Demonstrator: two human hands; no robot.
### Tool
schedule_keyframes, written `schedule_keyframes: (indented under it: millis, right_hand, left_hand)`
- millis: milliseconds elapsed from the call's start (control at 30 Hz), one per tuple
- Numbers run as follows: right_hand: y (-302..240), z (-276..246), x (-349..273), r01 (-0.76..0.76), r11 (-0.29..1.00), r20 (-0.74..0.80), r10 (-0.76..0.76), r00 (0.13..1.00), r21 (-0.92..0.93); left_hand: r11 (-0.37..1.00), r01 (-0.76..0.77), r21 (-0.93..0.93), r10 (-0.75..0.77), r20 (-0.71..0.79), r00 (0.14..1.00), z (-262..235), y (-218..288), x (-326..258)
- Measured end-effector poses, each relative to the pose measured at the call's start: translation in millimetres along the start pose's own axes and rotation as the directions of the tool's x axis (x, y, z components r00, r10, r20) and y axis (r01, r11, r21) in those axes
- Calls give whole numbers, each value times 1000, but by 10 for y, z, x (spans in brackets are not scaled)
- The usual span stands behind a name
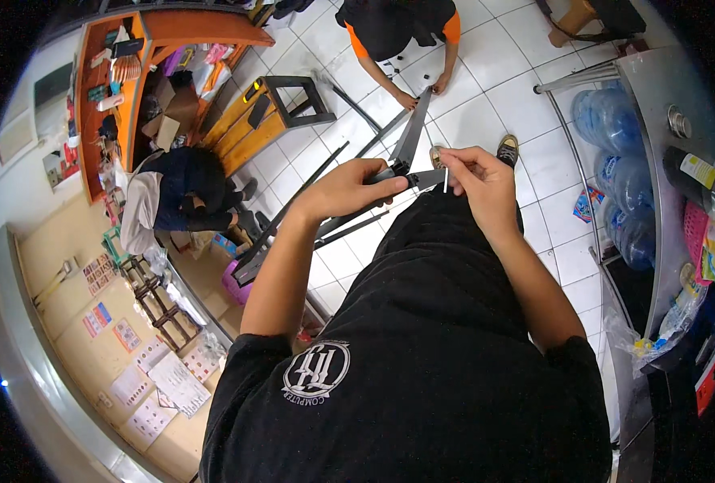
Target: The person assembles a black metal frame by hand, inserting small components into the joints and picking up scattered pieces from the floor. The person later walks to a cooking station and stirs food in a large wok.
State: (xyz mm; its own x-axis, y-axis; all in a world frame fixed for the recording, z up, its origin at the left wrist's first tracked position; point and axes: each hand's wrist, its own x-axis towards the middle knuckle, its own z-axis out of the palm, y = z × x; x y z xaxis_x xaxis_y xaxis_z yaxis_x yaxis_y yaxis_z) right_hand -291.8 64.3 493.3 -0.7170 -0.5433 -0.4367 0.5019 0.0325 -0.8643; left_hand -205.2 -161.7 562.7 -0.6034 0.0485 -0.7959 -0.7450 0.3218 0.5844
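A black frame point(430, 179) is gripped by the left hand point(349, 191), with the thumb laid over it; the fingers beneath are partly hidden, so how firmly it is held cannot be told. A thin white stick point(445, 181) is pinched between the thumb and fingertips of the right hand point(484, 185), just right of the left hand. Beyond both hands, a black bar point(414, 138) is touched at its far end by a co-worker's hands point(441, 84). Should the bar be shifted from there, the joint point(400, 167) near the left thumb could be jolted out of line. If the right-hand pinch were loosened, the stick could be dropped onto the floor point(494, 117) below and, being white, be overlooked against pale tiles.
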Motion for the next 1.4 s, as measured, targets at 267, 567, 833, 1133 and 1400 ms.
schedule_keyframes:
  millis: [267, 567, 833, 1133, 1400]
  right_hand:
    - [129, 137, -28, 112, 974, -122, -89, 989, 198]
    - [118, 264, -24, 137, 965, -161, -102, 982, 224]
    - [127, 174, -52, 287, 957, -108, -291, 951, -47]
    - [40, -252, 221, 546, 811, 347, -460, 817, -209]
    - [-355, -353, 582, 615, 753, 698, -311, 645, -233]
  left_hand:
    - [998, 2, -64, -5, -55, 998, 95, -33, 76]
    - [995, 23, -96, -29, -64, 998, 98, -21, 58]
    - [993, 23, -114, -30, -59, 998, 98, -71, 92]
    - [992, -36, -120, 23, -111, 994, 50, -113, 90]
    - [996, 30, -89, -33, -36, 999, -12, -41, 42]
